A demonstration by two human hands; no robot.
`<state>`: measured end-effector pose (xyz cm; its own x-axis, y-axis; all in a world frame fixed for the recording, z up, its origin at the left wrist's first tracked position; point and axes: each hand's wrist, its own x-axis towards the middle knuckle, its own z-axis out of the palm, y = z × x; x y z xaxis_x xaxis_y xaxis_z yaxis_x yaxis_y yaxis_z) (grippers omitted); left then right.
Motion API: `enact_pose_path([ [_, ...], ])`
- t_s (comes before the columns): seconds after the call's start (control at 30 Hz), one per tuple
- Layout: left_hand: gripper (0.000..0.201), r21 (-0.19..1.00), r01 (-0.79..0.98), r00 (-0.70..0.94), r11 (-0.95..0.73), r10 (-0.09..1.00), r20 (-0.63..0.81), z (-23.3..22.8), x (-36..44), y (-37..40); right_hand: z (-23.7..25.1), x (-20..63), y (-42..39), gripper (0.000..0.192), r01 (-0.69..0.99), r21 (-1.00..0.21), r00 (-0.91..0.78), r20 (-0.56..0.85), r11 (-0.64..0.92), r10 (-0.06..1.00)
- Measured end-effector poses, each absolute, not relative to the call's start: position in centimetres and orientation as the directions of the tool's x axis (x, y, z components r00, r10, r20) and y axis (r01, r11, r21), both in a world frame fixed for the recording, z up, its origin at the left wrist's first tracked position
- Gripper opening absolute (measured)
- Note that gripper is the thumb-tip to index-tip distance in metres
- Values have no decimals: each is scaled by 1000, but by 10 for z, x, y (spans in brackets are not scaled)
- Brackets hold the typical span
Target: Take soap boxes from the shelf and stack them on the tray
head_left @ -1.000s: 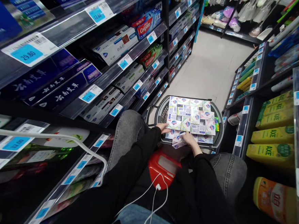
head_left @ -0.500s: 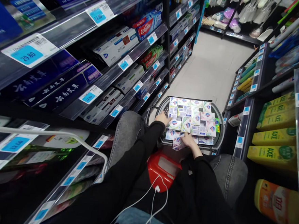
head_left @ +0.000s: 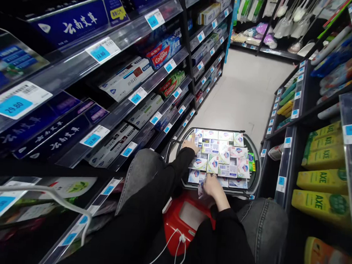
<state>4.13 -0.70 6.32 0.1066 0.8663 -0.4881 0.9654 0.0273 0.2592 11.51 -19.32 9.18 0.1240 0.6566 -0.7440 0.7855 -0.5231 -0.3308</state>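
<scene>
A grey shopping basket [head_left: 255, 169] stands on the aisle floor in front of my knees, packed with several small soap boxes [head_left: 226, 157] in white, green and blue. My left hand [head_left: 191, 144] reaches into the basket's far left side and lies on the boxes there. My right hand [head_left: 211, 187] is at the basket's near edge, closed around a small soap box [head_left: 202, 192] that is partly hidden under my fingers. Both arms are in black sleeves.
A red device with a white cable [head_left: 184, 219] lies between my knees. Toothpaste shelves [head_left: 128, 80] with blue price tags line the left side. Yellow bottles [head_left: 320, 176] fill the right shelves. The pale aisle floor [head_left: 245, 92] runs ahead to a rack of cleaning goods.
My left hand has slid farther along the basket's left side. My right hand stays at the near edge with its box. The camera has tilted, so the basket sits lower in view.
</scene>
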Motion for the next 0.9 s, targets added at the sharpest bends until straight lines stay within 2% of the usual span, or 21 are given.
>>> enact_pose_path([
  [0.1,101,270,962,101,41,865,-492,68,39,27,102,112,-187,49,803,-335,91,-748,-493,657],
  [0.2,97,290,957,172,-20,842,-511,68,44,56,110,109,-181,49,820,-353,40,-749,-451,661],
  [0.33,106,237,965,231,-115,803,-549,66,57,67,117,108,-177,51,825,-368,5,-755,-430,656],
  [0.5,102,198,971,222,-135,815,-535,69,63,66,118,112,-179,54,813,-377,11,-751,-443,660],
  [0.63,103,142,907,411,-396,763,-499,77,72,85,116,115,-182,51,812,-381,17,-741,-441,671],
  [0.73,89,94,799,548,-594,654,-522,81,85,104,117,116,-183,55,816,-377,12,-747,-438,665],
  [0.8,82,85,759,576,-645,605,-550,78,94,113,119,117,-183,57,819,-369,15,-751,-439,660],
  [0.9,80,136,761,588,-635,585,-559,66,99,118,123,119,-181,55,819,-363,17,-759,-445,651],
])
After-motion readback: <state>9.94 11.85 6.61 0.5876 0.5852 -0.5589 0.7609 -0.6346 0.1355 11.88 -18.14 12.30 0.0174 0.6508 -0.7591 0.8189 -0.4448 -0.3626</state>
